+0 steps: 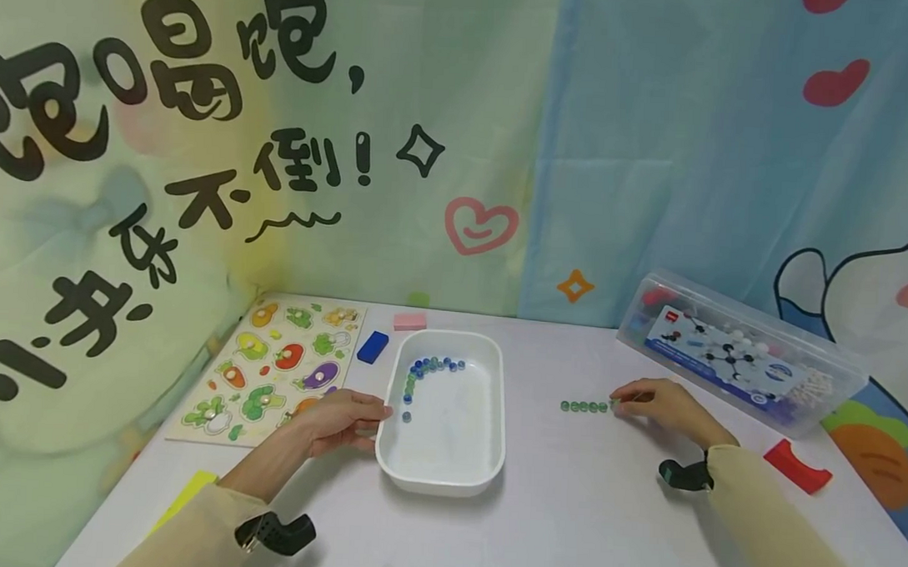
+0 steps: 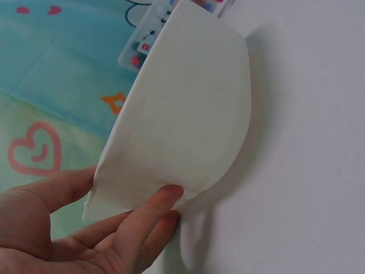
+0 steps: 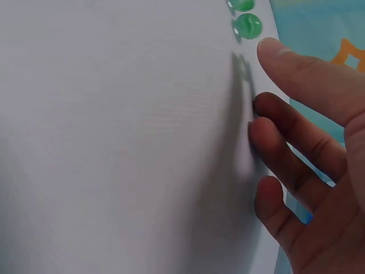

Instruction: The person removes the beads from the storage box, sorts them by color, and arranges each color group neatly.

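My left hand (image 1: 347, 422) grips the left side of a white tray (image 1: 447, 475), the thumb at the rim and the other fingers against the outer wall (image 2: 182, 108). The tray is tilted up off the table. Blue marbles (image 1: 436, 363) and green marbles (image 1: 409, 385) lie in a bent line along its far and left sides. To the right of the tray, several green glass marbles (image 1: 583, 406) form a straight row. At that row's right end my right hand (image 1: 663, 406) pinches a green marble (image 1: 613, 402) between thumb and forefinger, mostly hidden behind the thumb in the right wrist view.
A vegetable puzzle board (image 1: 252, 351) lies left of the tray. Behind it are a blue block (image 1: 372, 346) and a pink block (image 1: 410, 321). A clear plastic box (image 1: 744, 352) stands at the back right, with a red curved piece (image 1: 797, 467) before it.
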The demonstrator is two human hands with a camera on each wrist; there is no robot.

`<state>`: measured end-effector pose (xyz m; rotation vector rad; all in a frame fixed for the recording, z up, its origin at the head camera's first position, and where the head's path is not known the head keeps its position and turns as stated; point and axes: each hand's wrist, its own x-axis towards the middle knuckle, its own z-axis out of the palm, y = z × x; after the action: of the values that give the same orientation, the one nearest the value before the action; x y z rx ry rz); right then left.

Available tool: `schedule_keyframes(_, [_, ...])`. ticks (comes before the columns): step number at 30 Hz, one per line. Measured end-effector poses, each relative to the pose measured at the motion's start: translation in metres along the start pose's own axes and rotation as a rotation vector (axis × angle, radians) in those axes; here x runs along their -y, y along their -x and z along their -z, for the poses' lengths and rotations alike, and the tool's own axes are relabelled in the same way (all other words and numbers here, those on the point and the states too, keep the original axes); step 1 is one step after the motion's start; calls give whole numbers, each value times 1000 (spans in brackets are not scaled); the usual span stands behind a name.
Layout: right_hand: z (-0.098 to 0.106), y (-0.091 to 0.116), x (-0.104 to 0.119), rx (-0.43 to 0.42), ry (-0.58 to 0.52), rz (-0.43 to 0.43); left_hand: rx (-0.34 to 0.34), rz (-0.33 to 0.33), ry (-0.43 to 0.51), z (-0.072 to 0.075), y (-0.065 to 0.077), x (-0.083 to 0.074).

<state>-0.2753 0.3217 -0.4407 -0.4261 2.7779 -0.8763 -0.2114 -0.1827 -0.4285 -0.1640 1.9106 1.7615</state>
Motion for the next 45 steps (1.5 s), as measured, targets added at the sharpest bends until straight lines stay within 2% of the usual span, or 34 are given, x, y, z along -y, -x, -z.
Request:
schedule_keyframes(16, [-9,-4,-5,-25,36,30,26,-12,18,1,2,0])
schedule_keyframes(23, [-11,-2,-4,-38,31,31,2,-4,12,0,1,1])
schedule_keyframes(33, [-10,0,0,-36,37,30,-10,-6,3,-1,2,0])
schedule_keyframes(38, [-9,0,-1,-25,21,-1,-9,-5,-1,-1,2,-1])
schedule_keyframes(45, [1,-1,5,-30,23,-23,-10,-3,-7,-2,3,-2])
